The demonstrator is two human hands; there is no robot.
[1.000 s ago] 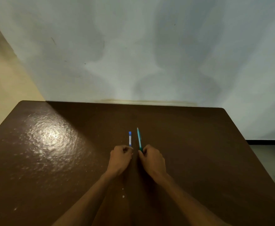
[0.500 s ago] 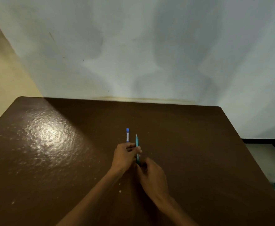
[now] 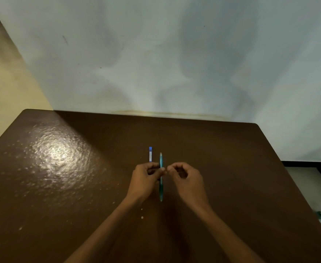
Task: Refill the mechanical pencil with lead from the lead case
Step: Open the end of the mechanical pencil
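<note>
At frame centre, the left hand (image 3: 145, 176) pinches the teal pencil (image 3: 161, 179) mid-barrel above the bench (image 3: 231, 168). The right hand (image 3: 187, 177), curled and seemingly empty, should pull the cap straight off. The lead case (image 3: 150, 154) lies just beyond.

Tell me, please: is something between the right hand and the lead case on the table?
Yes. The pencil, held in the left hand, stands between the right hand and the lead case. The case lies on the table, beyond the left hand's fingers and left of the pencil. Nothing else blocks it.
</note>
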